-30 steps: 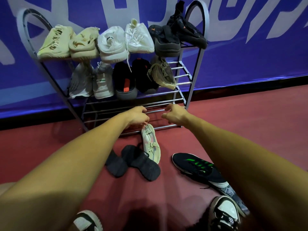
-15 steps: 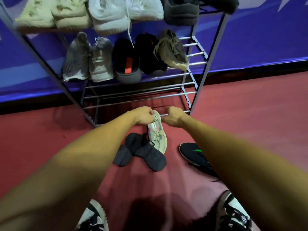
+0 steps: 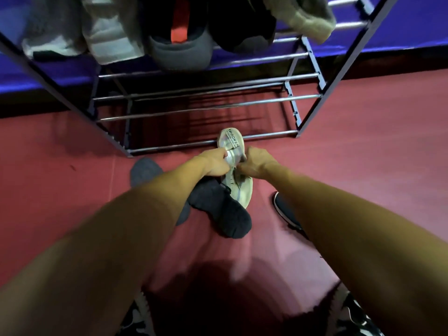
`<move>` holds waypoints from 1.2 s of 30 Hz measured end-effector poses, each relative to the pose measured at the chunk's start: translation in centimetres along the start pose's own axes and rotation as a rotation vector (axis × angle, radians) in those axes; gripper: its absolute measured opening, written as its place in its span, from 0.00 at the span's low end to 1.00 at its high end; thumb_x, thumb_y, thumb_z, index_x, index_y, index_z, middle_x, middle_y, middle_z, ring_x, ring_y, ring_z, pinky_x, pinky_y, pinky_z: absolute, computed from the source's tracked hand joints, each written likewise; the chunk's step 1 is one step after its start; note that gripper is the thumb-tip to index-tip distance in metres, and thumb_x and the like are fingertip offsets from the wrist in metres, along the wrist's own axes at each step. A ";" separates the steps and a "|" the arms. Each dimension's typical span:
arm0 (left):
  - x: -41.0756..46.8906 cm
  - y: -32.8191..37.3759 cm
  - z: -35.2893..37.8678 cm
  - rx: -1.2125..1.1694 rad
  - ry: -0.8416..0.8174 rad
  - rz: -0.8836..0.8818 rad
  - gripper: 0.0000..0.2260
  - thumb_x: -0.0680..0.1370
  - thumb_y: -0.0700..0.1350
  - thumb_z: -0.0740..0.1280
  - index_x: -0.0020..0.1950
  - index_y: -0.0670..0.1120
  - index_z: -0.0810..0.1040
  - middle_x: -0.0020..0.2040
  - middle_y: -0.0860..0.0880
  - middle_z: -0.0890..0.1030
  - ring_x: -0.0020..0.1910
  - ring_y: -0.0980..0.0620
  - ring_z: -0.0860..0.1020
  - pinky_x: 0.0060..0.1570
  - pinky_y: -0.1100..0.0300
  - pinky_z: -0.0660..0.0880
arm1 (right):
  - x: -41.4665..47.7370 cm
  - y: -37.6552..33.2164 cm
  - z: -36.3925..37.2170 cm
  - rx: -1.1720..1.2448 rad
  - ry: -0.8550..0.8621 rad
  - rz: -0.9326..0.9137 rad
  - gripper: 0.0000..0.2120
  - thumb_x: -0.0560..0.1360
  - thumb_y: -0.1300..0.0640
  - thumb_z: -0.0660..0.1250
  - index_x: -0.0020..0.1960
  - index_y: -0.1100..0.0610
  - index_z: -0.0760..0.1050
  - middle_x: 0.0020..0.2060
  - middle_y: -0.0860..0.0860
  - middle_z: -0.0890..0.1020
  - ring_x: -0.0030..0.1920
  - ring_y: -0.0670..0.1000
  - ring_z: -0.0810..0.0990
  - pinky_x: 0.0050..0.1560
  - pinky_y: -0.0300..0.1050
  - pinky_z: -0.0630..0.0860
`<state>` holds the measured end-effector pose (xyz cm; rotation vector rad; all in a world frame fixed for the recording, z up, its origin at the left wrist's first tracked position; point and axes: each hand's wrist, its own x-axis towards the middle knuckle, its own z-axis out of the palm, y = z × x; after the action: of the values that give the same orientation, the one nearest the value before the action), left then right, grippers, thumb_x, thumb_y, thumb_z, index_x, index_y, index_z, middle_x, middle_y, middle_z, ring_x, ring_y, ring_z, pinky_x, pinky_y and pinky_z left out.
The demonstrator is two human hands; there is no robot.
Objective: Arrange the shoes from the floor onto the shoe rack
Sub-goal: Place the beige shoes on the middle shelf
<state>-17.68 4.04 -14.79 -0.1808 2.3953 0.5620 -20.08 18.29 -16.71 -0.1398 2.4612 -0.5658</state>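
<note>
Mia: What is closest to us?
Ben: The dark grey shoes point(image 3: 219, 209) lie on the red floor point(image 3: 363, 170). A black shoe point(image 3: 284, 210) sits to the right, partly hidden by an arm.
Mia: And the hands?
Ben: Just past them. The left hand point(image 3: 214, 163) and the right hand point(image 3: 255, 163) both hold the pale shoe point(image 3: 240, 190). The fingers point(image 3: 220, 154) curl round its sides, near the heel end.
Mia: Where is that shoe?
Ben: Low down, right in front of the shoe rack point(image 3: 266, 135). Its toe points back at us and touches a grey shoe. Its heel is at the lowest front bar. I cannot tell if it is lifted yet.
Mia: How do you do this bit well?
Ben: I think you hold both sides tight and lift straight up, so the toe does not drag the grey shoe. Then set it flat across two low bars, so it does not slip through the gap.
Mia: What is farther back?
Ben: More shoes point(image 3: 179, 52) sit on the shelf above, by the blue wall point(image 3: 400, 37).
</note>
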 end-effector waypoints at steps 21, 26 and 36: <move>-1.9 1.2 0.9 -0.014 0.160 0.040 0.22 0.78 0.44 0.62 0.73 0.53 0.72 0.69 0.47 0.76 0.67 0.45 0.73 0.65 0.61 0.68 | -0.6 1.8 0.3 0.211 0.164 0.087 0.20 0.74 0.44 0.66 0.61 0.55 0.72 0.56 0.57 0.81 0.56 0.61 0.80 0.54 0.52 0.78; -6.0 4.5 -1.5 -0.033 0.181 0.128 0.22 0.77 0.46 0.64 0.72 0.54 0.73 0.71 0.47 0.74 0.68 0.47 0.73 0.65 0.63 0.67 | -5.7 1.7 -4.2 0.186 0.240 0.088 0.19 0.71 0.46 0.69 0.57 0.54 0.76 0.51 0.54 0.83 0.52 0.59 0.82 0.48 0.48 0.78; -16.4 10.0 -7.5 0.195 0.115 0.286 0.25 0.77 0.53 0.68 0.74 0.51 0.71 0.73 0.48 0.72 0.72 0.48 0.69 0.67 0.62 0.63 | -15.9 -0.9 -13.5 -0.116 0.237 0.032 0.09 0.70 0.50 0.72 0.43 0.55 0.79 0.36 0.51 0.81 0.40 0.53 0.80 0.42 0.44 0.78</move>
<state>-12.05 9.47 4.31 0.2232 2.5893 0.4513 -15.03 25.97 2.01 -0.0831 2.7221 -0.4479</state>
